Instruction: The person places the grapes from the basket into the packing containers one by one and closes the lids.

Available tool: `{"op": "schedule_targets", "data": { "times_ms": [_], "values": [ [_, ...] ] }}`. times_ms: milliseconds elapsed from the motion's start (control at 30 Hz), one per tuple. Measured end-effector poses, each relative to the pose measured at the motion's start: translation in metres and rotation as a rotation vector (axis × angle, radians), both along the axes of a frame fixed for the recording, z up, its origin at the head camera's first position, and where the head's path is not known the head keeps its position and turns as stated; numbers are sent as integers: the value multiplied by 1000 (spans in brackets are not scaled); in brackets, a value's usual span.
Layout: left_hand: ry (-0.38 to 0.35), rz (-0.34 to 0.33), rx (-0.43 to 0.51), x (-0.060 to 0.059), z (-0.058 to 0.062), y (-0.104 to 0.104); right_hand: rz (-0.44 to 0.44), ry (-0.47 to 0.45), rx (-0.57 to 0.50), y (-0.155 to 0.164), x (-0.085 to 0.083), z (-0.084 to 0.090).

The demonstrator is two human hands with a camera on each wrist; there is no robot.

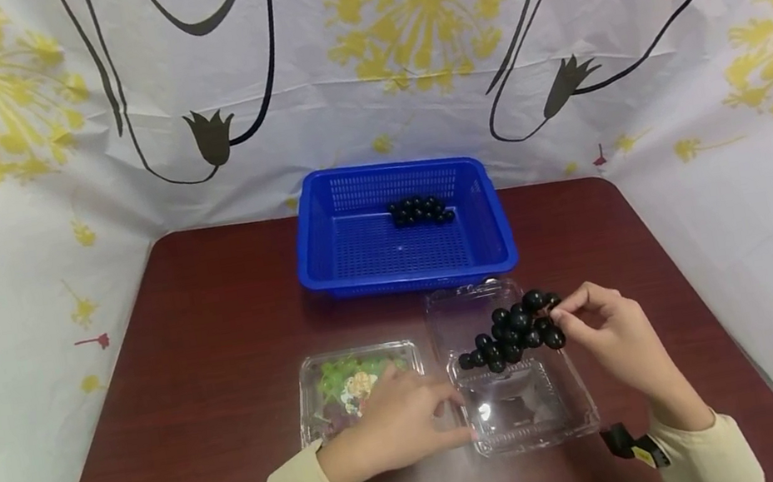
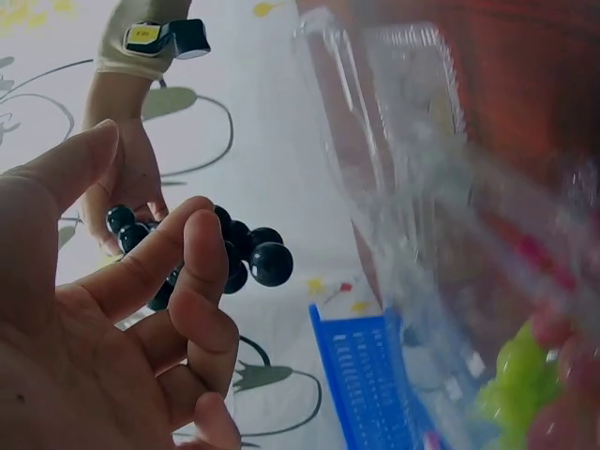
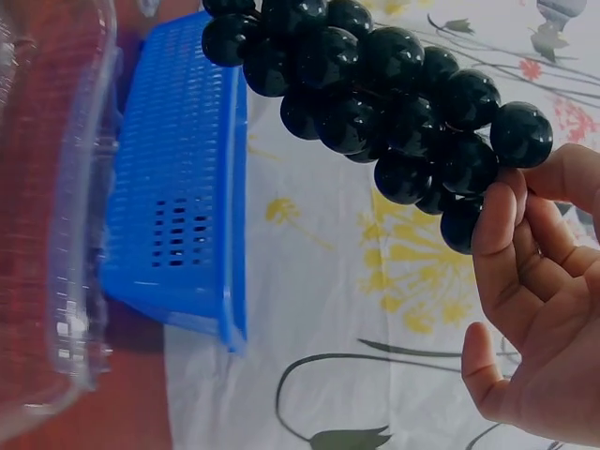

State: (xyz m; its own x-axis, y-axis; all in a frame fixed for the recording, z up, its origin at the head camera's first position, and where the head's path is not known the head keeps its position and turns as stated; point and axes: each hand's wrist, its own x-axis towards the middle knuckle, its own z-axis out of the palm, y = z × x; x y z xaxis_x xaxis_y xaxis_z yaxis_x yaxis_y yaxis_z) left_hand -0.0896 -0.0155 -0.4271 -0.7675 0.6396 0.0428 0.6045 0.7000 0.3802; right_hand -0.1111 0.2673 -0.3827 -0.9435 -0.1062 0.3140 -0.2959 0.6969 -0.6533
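My right hand (image 1: 622, 338) pinches one end of a bunch of shiny black grapes (image 1: 514, 330), and the bunch hangs over an open clear plastic clamshell box (image 1: 573, 414). In the right wrist view, fingertips and thumb (image 3: 553, 178) meet at the bunch's end. My left hand (image 1: 404, 424) hovers between that box and a second clear box (image 1: 305, 397), with thumb and index fingertips right at the open box's near-left rim. Its fingers are loosely bent with nothing between them in the left wrist view. Green grapes (image 1: 335, 375) and a sticker show in the second box, partly hidden by this hand.
A blue plastic basket (image 1: 310, 261) stands at the back of the dark red-brown table (image 1: 213, 344). Another small bunch of black grapes (image 1: 420, 210) lies inside it. White patterned cloth (image 1: 296, 53) rises behind and beside the table.
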Motion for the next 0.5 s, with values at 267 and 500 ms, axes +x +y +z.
{"op": "schedule_targets", "data": {
  "times_ms": [267,500],
  "values": [
    [221,-35,-157,13,-14,10,20,-80,-86,1,13,-17],
    [453,-58,-160,23,-34,18,29,-141,-124,1,22,-28]
  ]
}}
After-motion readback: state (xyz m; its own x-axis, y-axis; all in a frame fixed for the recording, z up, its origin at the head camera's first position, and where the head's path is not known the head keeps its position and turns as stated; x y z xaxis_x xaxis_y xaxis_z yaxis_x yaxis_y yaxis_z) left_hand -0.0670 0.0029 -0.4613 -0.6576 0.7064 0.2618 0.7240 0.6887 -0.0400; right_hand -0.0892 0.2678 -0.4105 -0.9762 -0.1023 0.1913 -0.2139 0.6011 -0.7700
